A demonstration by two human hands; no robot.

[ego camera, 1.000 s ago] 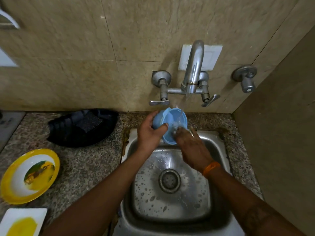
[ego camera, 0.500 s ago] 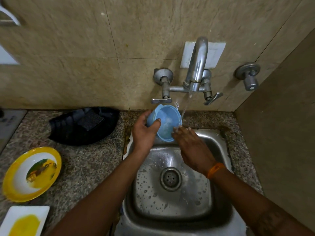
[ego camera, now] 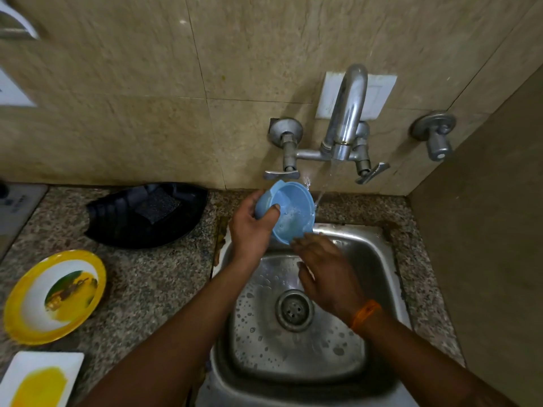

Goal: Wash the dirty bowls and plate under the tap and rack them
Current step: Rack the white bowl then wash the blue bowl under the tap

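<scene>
Left hand (ego camera: 249,227) gripping a tilted blue plastic bowl (ego camera: 289,211) over the sink's (ego camera: 379,259) back edge, just left of the tap's (ego camera: 346,113) running stream, right hand (ego camera: 326,274) flat with fingers spread below it, yellow-rimmed dirty plate (ego camera: 55,295) on the granite counter (ego camera: 152,283)

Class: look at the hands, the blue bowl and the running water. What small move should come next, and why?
Probably shift the blue bowl right, under the water stream. The left hand grips it beside the stream, which falls past its rim; the right hand hovers open below.
</scene>
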